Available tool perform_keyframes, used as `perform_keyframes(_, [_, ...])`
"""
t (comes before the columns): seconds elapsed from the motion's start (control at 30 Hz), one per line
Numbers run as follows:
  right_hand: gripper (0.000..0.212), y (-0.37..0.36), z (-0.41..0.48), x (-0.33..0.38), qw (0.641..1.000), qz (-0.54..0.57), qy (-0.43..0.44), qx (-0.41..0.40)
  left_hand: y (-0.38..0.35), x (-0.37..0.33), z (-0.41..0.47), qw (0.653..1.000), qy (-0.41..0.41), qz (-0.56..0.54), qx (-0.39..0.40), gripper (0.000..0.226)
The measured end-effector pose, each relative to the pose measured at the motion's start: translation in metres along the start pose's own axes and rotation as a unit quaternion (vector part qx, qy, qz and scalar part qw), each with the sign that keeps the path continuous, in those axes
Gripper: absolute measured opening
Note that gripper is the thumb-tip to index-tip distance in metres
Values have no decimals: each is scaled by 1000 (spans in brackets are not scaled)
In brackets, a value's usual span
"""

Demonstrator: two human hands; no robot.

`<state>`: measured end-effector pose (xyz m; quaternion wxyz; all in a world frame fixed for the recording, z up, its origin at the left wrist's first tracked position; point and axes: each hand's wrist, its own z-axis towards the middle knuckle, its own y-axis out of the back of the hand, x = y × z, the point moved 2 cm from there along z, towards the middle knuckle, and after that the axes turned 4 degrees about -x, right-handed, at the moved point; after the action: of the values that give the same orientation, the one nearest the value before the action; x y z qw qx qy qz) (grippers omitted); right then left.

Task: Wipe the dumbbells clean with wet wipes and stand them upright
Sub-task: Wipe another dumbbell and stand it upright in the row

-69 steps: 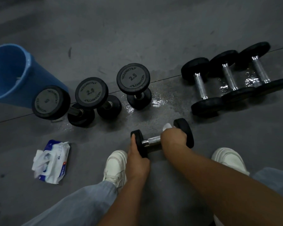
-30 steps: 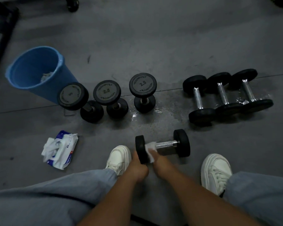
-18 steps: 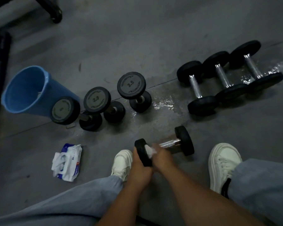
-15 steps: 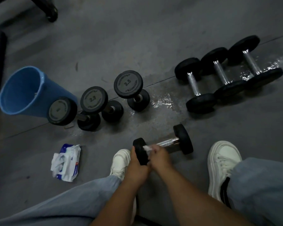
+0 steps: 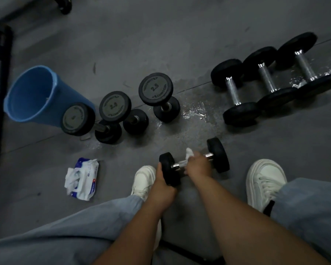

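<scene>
Grey floor point(image 5: 180, 44); wipe point(image 5: 189, 152) now farther along dumbbell point(image 5: 218, 155)

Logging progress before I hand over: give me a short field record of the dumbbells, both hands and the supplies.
being wiped: dumbbell, horizontal, in front of the shoes
left hand: grips its left head
right hand: holds wet wipe on the handle
upright dumbbells: three, beside the blue bucket
lying dumbbells: three, far right
wipes pack: on the floor, left
wet patch: between the two groups
</scene>
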<state>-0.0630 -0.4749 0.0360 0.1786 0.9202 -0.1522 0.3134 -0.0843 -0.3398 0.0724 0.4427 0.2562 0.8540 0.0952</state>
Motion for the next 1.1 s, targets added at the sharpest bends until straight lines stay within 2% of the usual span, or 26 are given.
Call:
perform_keyframes(0.03, [22, -4, -5, -3, 997, 34, -44, 56, 1, -2, 0, 1000, 6, -4, -5, 73])
perform_keyframes(0.1, [30, -9, -8, -4, 992, 54, -65, 88, 3, -6, 1, 999, 30, -23, -10, 73])
perform_keyframes(0.23, [31, -2, 10, -3, 999, -12, 32, -24, 4, -4, 0, 998, 44, -32, -33, 95])
perform_keyframes(0.33, [30, -1, 10, 1, 989, -144, 34, 14, 2, -7, -2, 998, 34, -22, -51, 97])
perform_keyframes(0.4, [25, -3, 10, 7, 992, -115, 24, 55, 3, -6, 1, 998, 35, -12, -55, 96])
perform_keyframes(0.47, [23, -2, 17, 6, 996, -86, 20, 17, 3, -7, 1, 998, 38, -20, -49, 85])
perform_keyframes(0.53, [18, 0, 18, 1, 998, -55, -18, -14, 4, -14, -2, 998, 46, -36, -39, 81])
perform_keyframes(0.6, [14, -5, 4, 2, 995, -47, -57, 62, 4, -14, 1, 997, 54, -33, -40, 91])
perform_keyframes(0.67, [20, -10, 1, -3, 993, -53, -54, 88, 4, -12, 5, 998, 56, -21, -35, 90])
perform_keyframes(0.73, [23, -8, 2, -5, 998, -31, -38, 33, 5, -12, 11, 998, 51, -8, -22, 91])
perform_keyframes(0.8, [29, -7, 5, -16, 999, -38, -25, 22, 8, -15, 13, 998, 57, 3, -13, 93])
perform_keyframes(0.87, [26, -3, -4, -16, 994, -91, -8, 68, 9, -15, 13, 997, 66, 0, -31, 94])
perform_keyframes(0.9, [23, -1, -8, -10, 994, -80, -8, 74, 9, -16, 12, 996, 71, -10, -46, 96])
perform_keyframes(0.97, [22, 1, -1, -4, 996, -75, 20, 39, 8, -16, 12, 995, 72, -26, -70, 96])
perform_keyframes(1.03, [35, -6, 19, -10, 994, -101, 27, 18, 7, -17, 16, 993, 69, -41, -88, 95])
perform_keyframes(1.1, [38, -18, 32, -23, 991, -128, 8, 44, 9, -20, 22, 991, 60, -59, -105, 96])
